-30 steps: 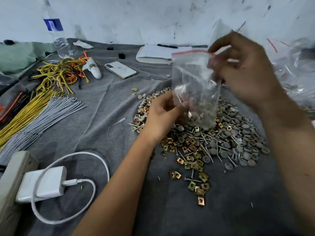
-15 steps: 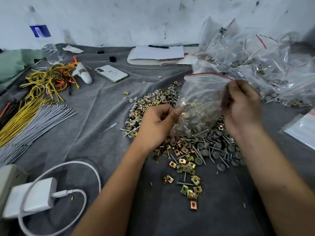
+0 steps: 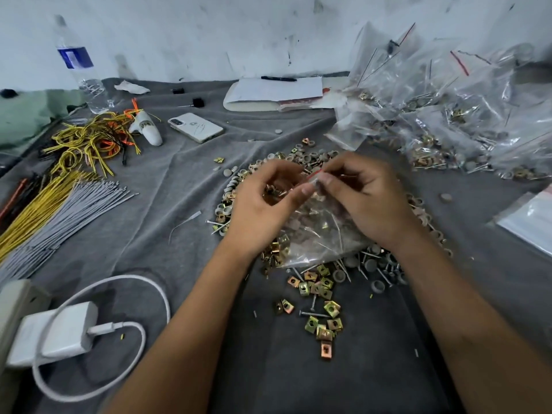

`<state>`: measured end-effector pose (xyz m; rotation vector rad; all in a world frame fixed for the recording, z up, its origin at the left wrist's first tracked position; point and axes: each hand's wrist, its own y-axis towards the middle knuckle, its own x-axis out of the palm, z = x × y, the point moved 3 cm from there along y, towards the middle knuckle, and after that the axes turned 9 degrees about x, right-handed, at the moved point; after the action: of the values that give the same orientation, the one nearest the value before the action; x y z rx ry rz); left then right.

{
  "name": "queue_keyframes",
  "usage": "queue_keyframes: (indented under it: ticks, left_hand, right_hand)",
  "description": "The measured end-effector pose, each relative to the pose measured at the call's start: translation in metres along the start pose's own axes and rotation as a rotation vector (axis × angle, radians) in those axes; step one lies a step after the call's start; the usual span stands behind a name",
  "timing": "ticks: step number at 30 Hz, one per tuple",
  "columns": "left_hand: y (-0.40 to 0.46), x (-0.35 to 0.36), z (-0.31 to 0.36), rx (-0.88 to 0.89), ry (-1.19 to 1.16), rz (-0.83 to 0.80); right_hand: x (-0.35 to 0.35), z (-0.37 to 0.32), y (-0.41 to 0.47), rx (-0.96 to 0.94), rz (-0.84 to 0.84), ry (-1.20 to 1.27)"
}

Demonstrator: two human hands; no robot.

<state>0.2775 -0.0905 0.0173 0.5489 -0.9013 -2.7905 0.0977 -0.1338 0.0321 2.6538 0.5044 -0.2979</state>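
Bag (image 3: 322,234) loaded, left hand (image 3: 263,210) and right hand (image 3: 367,204) both pinching its mouth, seal apparently not yet done; big pile (image 3: 316,288) unbagged, finished bags (image 3: 448,115) far right.

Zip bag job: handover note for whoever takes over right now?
Left hand: pinches the red-striped mouth of the zip bag.
Right hand: pinches the same mouth from the other side.
Bag: holds nails and clips; its bottom rests on the loose hardware pile on the grey cloth.
Done: bag looks filled.
Left: probably press the seal shut (cannot tell whether it is closed), then put it with the filled bags at the far right.
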Motion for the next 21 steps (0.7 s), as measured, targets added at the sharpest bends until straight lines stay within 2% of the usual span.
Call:
queue_keyframes:
  ticks: [2, 6, 12, 15, 18, 21]
  left_hand:
    - [-0.001, 0.002, 0.004, 0.037, 0.052, -0.067]
    - [-0.004, 0.004, 0.003, 0.005, -0.011, -0.097]
    - [-0.001, 0.000, 0.007, 0.055, -0.001, -0.075]
    - [0.001, -0.003, 0.014, 0.122, 0.126, -0.058]
    - [0.005, -0.009, 0.024, 0.263, 0.259, 0.035]
    - [0.008, -0.009, 0.028, 0.247, 0.152, 0.058]
  right_hand:
    - [0.008, 0.000, -0.001, -0.033, -0.062, -0.093]
    - [0.008, 0.001, -0.001, -0.061, -0.081, -0.245]
    - [0.007, -0.002, -0.001, -0.089, -0.067, -0.269]
    - [0.004, -0.006, -0.001, -0.109, -0.007, -0.251]
    - [0.003, -0.013, -0.002, -0.185, 0.061, -0.224]
    - [0.002, -0.017, -0.003, -0.222, 0.092, -0.171]
